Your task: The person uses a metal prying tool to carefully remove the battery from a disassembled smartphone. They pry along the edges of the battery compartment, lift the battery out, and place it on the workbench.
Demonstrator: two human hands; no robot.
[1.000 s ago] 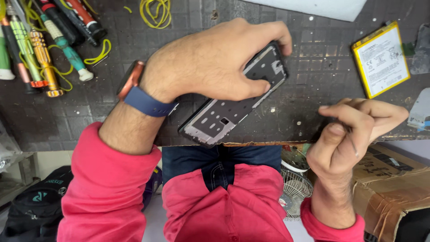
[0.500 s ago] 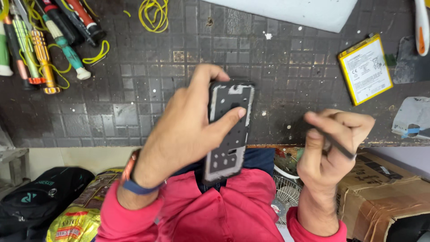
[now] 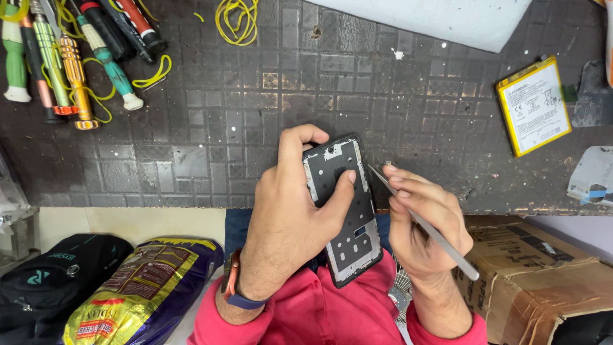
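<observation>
Your left hand (image 3: pixel 290 217) grips an opened phone frame (image 3: pixel 341 207) upright — thumb across its middle; your right hand (image 3: pixel 424 223) pinches metal tweezers (image 3: pixel 424 225) beside it.

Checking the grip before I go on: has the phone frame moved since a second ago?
Yes. The phone frame in the left hand has turned from slanted to nearly upright against the mat edge.

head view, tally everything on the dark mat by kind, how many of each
screwdrivers: 7, as far as the crowded pile shows
yellow rubber band bundles: 2
phone battery: 1
white sheet: 1
total: 11
Off the mat: left hand holds the phone frame, right hand holds the tweezers.
</observation>
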